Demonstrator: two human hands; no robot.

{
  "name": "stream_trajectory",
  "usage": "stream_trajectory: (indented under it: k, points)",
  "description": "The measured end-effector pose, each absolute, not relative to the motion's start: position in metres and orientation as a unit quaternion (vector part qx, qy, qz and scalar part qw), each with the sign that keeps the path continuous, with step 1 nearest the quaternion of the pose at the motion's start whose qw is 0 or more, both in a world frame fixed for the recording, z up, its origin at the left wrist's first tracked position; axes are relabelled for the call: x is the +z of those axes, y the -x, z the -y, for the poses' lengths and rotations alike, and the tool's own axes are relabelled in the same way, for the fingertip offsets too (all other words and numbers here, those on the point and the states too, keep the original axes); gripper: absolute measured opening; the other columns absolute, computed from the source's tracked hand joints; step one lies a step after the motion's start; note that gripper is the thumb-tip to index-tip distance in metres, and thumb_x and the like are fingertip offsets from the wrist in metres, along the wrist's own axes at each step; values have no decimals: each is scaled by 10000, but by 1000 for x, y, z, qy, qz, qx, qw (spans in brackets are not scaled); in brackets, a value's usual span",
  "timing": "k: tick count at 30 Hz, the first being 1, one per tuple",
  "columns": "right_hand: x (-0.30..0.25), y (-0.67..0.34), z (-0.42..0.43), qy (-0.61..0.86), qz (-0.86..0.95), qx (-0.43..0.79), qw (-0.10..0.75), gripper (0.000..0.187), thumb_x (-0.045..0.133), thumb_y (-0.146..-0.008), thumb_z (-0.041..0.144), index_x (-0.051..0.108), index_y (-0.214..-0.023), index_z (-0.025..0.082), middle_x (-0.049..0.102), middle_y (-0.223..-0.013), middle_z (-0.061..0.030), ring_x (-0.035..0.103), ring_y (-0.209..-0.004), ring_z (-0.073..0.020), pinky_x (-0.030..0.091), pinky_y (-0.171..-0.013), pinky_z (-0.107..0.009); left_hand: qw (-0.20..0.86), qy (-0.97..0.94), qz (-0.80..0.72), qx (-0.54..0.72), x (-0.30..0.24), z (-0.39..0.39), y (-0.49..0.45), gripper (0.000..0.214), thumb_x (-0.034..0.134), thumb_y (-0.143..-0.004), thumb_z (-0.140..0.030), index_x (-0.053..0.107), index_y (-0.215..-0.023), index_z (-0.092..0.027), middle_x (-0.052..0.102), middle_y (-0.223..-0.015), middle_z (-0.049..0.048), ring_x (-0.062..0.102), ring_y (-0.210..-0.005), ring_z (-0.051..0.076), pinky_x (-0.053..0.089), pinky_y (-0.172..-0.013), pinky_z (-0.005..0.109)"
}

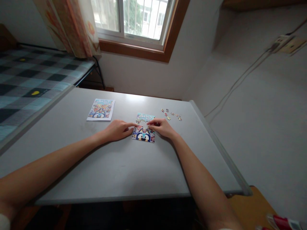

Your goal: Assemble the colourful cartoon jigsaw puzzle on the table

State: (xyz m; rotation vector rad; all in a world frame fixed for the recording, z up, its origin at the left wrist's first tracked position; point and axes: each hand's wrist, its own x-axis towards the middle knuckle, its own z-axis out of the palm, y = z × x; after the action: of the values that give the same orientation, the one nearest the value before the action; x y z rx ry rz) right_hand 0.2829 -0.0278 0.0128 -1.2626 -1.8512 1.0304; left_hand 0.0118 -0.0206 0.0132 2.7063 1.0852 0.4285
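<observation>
A small jigsaw puzzle (143,137) lies on the table, with a blue cartoon dog's face in its lower part and pale blue lettering at its top. A gap of bare table shows across its middle. My left hand (118,130) rests at the puzzle's left edge, index finger stretched onto it and thumb apart below. From the right, my right hand (163,127) reaches over the puzzle with thumb and finger pinched together; whatever is between them is too small to make out. Several loose puzzle pieces (168,118) lie scattered beyond my right hand.
A printed picture sheet (100,110) with the same dog lies on the grey-white table (115,172), at the back left. Beyond are a bed with a checked cover (43,76), a curtain (72,28) and a window (144,19). A cable (236,83) runs down the right wall.
</observation>
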Motion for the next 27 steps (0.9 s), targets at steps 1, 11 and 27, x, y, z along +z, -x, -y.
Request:
stream_trajectory:
  k: [1,11,27]
  points:
    - [12,-283,27,486,704,394,337,237,713,-733,332,786,-878,159,739,-824,-63,612,-720,-154,486,-680,-294,97,-914,-366,144,13,20,-12,405,446,-962,-394,698,-1248,-258,647,-575,-2,554,-503,132,310,-545,217]
    - [4,-282,22,513,642,407,398,339,718,-704,433,764,-876,145,681,-689,-35,525,-563,-111,431,-548,-260,95,-916,-361,148,14,21,-12,389,463,-963,-367,686,-1269,-277,657,-585,-6,553,-496,130,324,-546,220]
    - [5,-283,22,505,662,399,384,289,729,-718,403,751,-841,142,683,-694,-41,528,-577,-111,420,-558,-260,89,-918,-350,161,12,20,-11,375,467,-965,-368,704,-1236,-264,665,-584,-7,571,-501,127,327,-535,218]
